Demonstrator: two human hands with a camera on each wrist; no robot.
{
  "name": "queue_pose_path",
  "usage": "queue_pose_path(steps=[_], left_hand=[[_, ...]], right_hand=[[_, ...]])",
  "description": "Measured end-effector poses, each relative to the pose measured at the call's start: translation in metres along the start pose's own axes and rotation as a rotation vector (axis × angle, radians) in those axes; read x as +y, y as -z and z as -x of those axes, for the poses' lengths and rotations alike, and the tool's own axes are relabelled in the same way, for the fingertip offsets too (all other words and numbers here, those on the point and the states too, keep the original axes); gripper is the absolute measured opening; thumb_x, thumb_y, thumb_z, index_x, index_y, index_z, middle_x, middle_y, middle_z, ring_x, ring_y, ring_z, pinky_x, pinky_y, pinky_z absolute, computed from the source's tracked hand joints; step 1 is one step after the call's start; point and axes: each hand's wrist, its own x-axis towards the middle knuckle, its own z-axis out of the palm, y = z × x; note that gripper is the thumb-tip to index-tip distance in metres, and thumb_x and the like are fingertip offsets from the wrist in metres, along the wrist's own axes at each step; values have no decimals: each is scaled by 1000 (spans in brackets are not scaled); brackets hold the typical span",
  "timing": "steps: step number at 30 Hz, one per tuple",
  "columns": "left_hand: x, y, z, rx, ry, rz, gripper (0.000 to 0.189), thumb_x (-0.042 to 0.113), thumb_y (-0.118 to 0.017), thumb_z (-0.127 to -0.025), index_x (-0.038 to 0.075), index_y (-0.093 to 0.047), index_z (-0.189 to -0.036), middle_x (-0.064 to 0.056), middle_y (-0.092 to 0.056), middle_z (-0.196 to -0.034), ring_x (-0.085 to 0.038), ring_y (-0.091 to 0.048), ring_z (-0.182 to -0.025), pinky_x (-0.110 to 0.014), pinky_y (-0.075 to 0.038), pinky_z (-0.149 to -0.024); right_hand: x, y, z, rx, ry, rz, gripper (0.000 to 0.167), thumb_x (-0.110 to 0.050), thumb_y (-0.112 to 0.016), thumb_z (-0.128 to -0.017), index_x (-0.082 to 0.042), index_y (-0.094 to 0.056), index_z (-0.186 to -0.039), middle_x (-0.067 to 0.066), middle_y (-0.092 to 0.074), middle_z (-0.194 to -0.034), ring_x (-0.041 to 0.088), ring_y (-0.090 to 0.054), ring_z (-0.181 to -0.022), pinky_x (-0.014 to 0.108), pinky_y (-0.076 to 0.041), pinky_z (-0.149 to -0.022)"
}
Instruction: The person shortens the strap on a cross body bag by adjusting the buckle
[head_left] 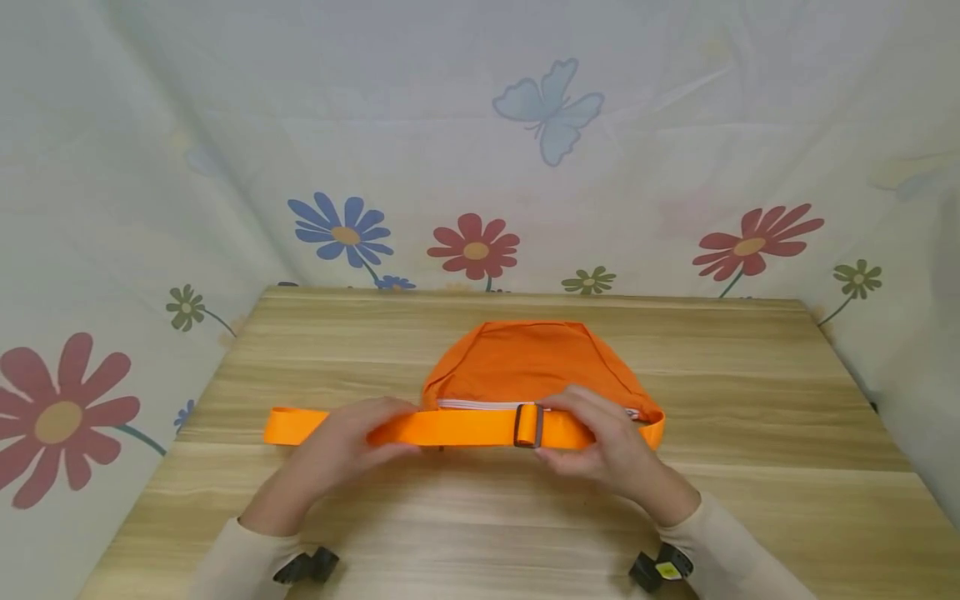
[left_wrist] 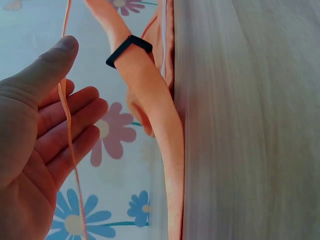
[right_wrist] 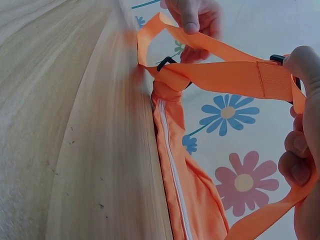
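Observation:
An orange waist bag (head_left: 532, 362) lies on the table with its white zipper (head_left: 476, 405) toward me. In front of it, both hands stretch a length of orange strap (head_left: 465, 427) level from side to side. My left hand (head_left: 341, 437) pinches the strap between thumb and fingers, and a folded end sticks out past it. My right hand (head_left: 611, 442) grips the strap just beside a dark slider buckle (head_left: 518, 425). In the left wrist view, the held strap shows edge-on, while a lower stretch carries another dark buckle (left_wrist: 120, 52). The right wrist view shows that buckle (right_wrist: 166, 62) near the zipper's end.
The wood-grain table (head_left: 750, 375) extends on both sides of the bag. Behind and beside it hangs a pale cloth (head_left: 412, 100) printed with flowers and a butterfly. Small black devices (head_left: 667, 562) sit at both light sleeves.

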Motion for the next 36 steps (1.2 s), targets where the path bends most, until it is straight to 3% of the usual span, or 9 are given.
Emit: queue_pose_path(steps=[5, 10, 16, 18, 22, 25, 30, 36], left_hand=[[-8, 2, 5, -66, 95, -6, 43, 28, -89, -90, 18, -77, -130, 3, -79, -125, -22, -75, -115, -48, -61, -103], [-12, 0, 5, -100, 136, 3, 45, 31, -88, -91, 15, -75, -131, -1, -78, -129, -27, -73, -120, -52, -59, -106], [7, -6, -14, -156, 200, 82, 61, 47, -82, -95, 17, -65, -146, 0, -71, -143, -29, -67, -133, -56, -54, -113], [19, -11, -23, -158, 179, 145, 64, 47, -82, -95, 18, -63, -149, 2, -70, -145, -27, -66, -133, -55, -54, -114], [41, -28, -42, -189, 42, 262, 71, 43, -84, -94, 16, -57, -153, 2, -66, -149, -23, -65, -134, -52, -54, -115], [55, -41, -53, -231, -12, 338, 73, 43, -84, -94, 17, -53, -156, 3, -62, -154, -19, -61, -141, -50, -50, -120], [66, -56, -61, -243, -19, 398, 64, 41, -78, -100, 19, -53, -154, 5, -62, -151, -15, -60, -138, -47, -49, -122], [70, -58, -62, -224, -3, 412, 53, 33, -77, -102, 17, -55, -148, 4, -65, -141, -14, -62, -128, -45, -51, -119]], right_hand=[[-1, 0, 0, 1, -11, -16, 45, -16, -91, -84, -7, -71, -124, 3, -71, -103, 11, -63, -83, 16, -53, -69], [0, -1, -1, -8, -5, -14, 45, -16, -91, -84, -7, -71, -124, 3, -72, -104, 12, -63, -84, 17, -54, -72], [-1, -3, -1, -12, -5, -15, 51, -10, -92, -80, -7, -71, -126, 3, -72, -105, 12, -62, -83, 16, -54, -71], [-1, -4, 0, -13, -3, -12, 52, -10, -92, -80, -8, -70, -127, 4, -72, -105, 12, -62, -83, 16, -54, -70], [-2, -4, 0, -10, 3, 0, 47, -15, -90, -84, -7, -70, -126, 4, -72, -105, 12, -63, -83, 16, -54, -71], [-4, -5, 0, -17, -4, 1, 44, -20, -88, -89, -8, -70, -127, 3, -72, -107, 13, -64, -85, 17, -54, -71], [-6, -5, 1, -32, -9, 11, 44, -24, -87, -93, -10, -69, -131, 2, -71, -110, 13, -64, -88, 17, -55, -74], [-5, 1, 6, -71, -25, 81, 48, -30, -85, -95, -10, -67, -135, 0, -71, -113, 13, -66, -94, 19, -58, -84]])
